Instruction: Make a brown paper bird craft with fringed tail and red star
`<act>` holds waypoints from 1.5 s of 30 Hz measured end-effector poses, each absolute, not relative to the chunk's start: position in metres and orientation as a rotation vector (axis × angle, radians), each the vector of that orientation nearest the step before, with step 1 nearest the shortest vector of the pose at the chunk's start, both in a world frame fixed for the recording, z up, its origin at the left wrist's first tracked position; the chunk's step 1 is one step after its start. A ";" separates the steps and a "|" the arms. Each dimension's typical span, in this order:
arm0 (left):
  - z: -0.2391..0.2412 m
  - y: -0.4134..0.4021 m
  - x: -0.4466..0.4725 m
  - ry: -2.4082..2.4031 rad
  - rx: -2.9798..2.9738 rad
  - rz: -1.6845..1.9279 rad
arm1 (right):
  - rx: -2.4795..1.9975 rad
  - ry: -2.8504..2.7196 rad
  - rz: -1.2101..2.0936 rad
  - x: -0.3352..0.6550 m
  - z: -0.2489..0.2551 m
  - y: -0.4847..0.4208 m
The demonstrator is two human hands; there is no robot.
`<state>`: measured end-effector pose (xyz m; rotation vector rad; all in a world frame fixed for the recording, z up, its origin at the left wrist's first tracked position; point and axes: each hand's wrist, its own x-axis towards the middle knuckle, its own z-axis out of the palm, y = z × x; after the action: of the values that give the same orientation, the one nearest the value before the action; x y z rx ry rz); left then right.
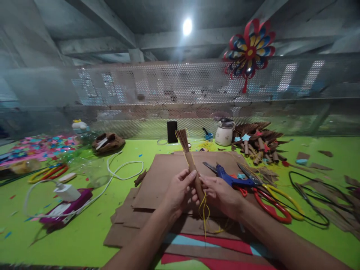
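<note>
Fringed brown roll [191, 162] in both hands [180, 189] [221, 192]

brown roll [192, 165]: partly hidden | forearms [143, 240]: cut off below | beyond mesh [174, 80]: blurred

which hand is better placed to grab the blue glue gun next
Probably the right hand: it lies nearer the blue glue gun, though both it and the left hand touch the fringed brown paper roll.

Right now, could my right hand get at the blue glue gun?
Probably yes. The blue glue gun lies just beyond your right hand, with nothing visible blocking the way. That hand is at the brown paper roll, though, and scissors lie close against the gun.
</note>
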<state>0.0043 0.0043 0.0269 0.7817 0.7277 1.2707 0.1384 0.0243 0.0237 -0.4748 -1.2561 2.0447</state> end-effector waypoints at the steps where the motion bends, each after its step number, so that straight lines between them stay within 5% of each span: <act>1: 0.027 0.005 0.004 0.747 0.772 1.303 | -0.492 -1.291 2.052 0.138 0.022 0.023; 11: 0.031 0.016 -0.012 0.806 0.738 1.612 | -0.742 -1.663 2.020 0.139 0.011 0.017; 17: 0.031 0.017 -0.013 0.811 0.797 1.662 | -0.947 -1.825 1.175 0.148 0.026 0.030; 28: 0.032 0.009 -0.006 0.898 0.953 1.650 | -0.983 -1.931 1.007 0.132 0.013 0.018; 45: 0.041 0.000 0.003 0.862 0.851 1.528 | -0.396 -1.265 2.169 0.127 0.010 0.008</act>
<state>0.0026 -0.0003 0.0410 0.8515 0.8619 1.5279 0.1271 0.0076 0.0095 -0.3960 -1.2652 2.1693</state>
